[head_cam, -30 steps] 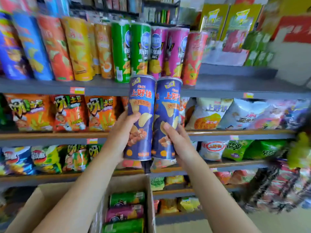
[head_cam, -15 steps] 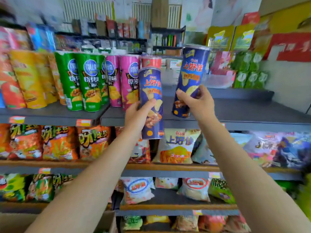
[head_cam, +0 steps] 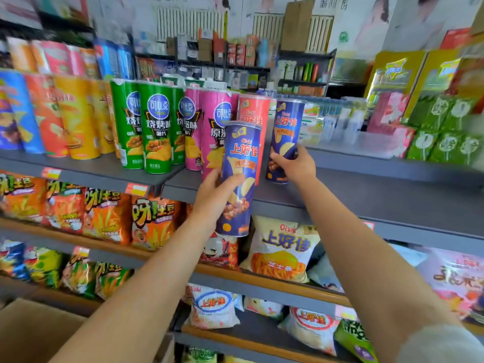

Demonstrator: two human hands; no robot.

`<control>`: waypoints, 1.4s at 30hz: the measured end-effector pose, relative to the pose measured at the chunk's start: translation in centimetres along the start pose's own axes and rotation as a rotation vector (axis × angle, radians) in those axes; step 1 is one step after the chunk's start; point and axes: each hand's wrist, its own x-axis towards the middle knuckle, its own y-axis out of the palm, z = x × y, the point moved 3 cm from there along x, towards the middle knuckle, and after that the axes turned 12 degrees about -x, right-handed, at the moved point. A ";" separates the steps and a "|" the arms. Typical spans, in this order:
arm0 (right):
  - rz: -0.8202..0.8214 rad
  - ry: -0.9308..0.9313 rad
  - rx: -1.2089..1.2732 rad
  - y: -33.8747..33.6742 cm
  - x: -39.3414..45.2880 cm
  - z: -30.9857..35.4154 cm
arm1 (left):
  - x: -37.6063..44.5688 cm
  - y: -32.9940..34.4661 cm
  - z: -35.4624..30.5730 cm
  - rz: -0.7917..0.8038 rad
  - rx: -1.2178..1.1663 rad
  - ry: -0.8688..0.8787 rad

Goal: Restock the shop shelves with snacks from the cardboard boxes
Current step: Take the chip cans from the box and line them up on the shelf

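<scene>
Top shelf [head_cam: 366, 195] lies bare along its front edge rightward; red can [head_cam: 252, 111] and pink cans [head_cam: 212, 127] block the left.

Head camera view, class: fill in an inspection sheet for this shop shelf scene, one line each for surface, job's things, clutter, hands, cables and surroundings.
Surface: grey top shelf, bare to the right of the tubes.
Job's things: two blue snack tubes; right blue tube upright, its base at the shelf beside a red tube; left blue tube in front of the shelf edge; cardboard box at lower left.
Clutter: nothing seen loose on the top shelf.
Hands: left hand grips the left blue tube; right hand grips the right blue tube low down.
Cables: nothing seen.
Surroundings: green tubes, pink tubes, snack bags on lower shelves.
</scene>
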 end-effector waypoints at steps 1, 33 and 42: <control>0.022 0.009 0.014 0.3 0.4 -0.1 | -0.1 0.1 -0.1 0.005 0.012 -0.002; 0.113 -0.086 -0.175 -1.5 -5.6 0.0 | 1.9 -1.3 2.0 0.163 0.861 0.503; -0.013 -0.313 0.157 2.9 -18.6 2.4 | -2.2 -6.3 2.4 0.080 0.804 0.685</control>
